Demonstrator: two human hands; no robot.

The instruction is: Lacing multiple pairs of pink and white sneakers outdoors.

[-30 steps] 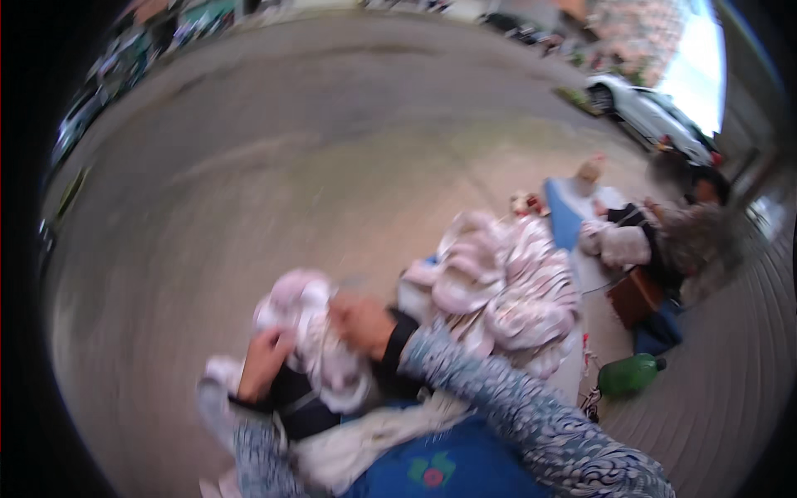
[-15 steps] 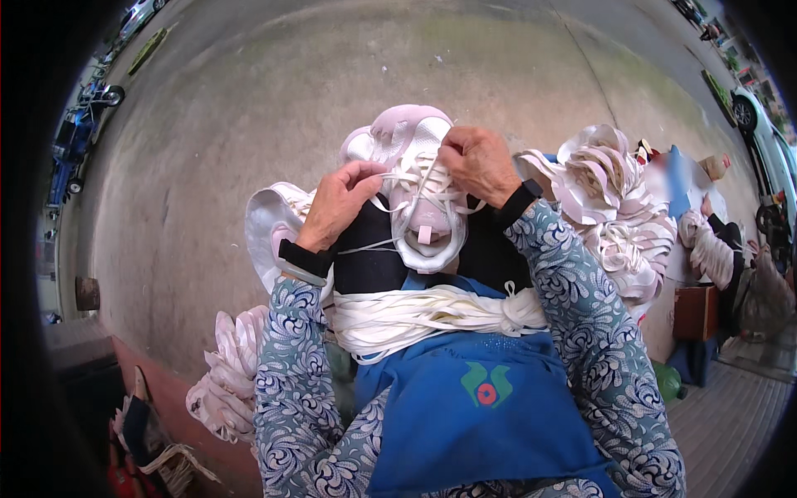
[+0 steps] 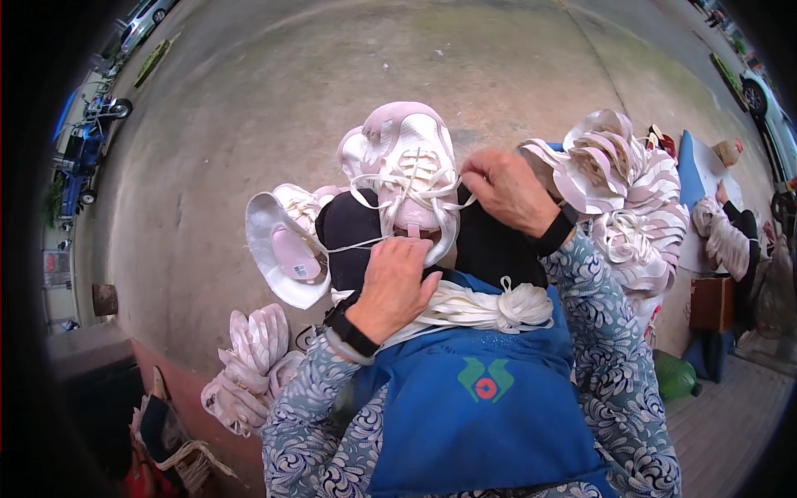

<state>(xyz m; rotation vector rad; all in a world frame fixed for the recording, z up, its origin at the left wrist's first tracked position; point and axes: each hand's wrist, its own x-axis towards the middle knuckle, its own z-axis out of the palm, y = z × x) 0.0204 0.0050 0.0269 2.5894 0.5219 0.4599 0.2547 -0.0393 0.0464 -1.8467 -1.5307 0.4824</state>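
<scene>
Spreading behind everything, the concrete floor [image 3: 274, 108] carries a heap of pale shoe uppers [image 3: 623, 199] at right, while a pink shoe [image 3: 411, 162] sits on the lap, right hand [image 3: 506, 191] pinching its edge, left hand [image 3: 394, 286] closed on its white lace [image 3: 357, 245].

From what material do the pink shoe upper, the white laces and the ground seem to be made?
The pink shoe upper looks like soft synthetic fabric or faux leather, matte, with stitched panels. The white laces look like flat woven textile, limp and bundled. The ground seems to be concrete: grey, rough, stained, with a greenish tinge.
</scene>
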